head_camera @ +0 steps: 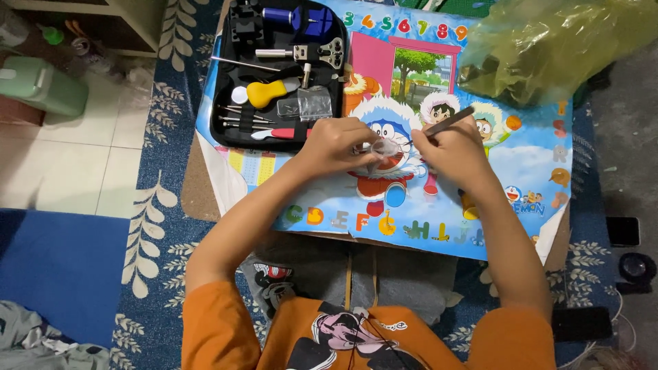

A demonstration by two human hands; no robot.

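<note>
The person sits at a low table (205, 185) covered with a bright cartoon mat (521, 171); both forearms reach forward and the hands meet near the middle of the mat.

The left hand (336, 145) is closed in a pinch on a small clear plastic pouch (381, 149), holding it just above the mat; what the pouch contains is too small to tell. The right hand (456, 151) is clamped around a slim dark tool (449, 121), held like a pen, its far end angled up and to the right and its tip directed left at the pouch; whether the tip touches the pouch cannot be told.

At the far left of the table lies an open black tool case (229, 68); it holds a yellow-handled tool (271, 92), a blue-bodied holder (298, 17), a metal wrench-like piece (312, 52), a row of thin drivers (240, 122), and another clear pouch (314, 103). A yellow-green plastic bag (548, 41) sits at the far right corner.

Judgement on progress: the work appears to be at an early or middle stage; the kit is laid open, one tool is drawn and the pouch is in hand; no assembled or finished item shows on the mat, and most tools sit in their slots.
</note>
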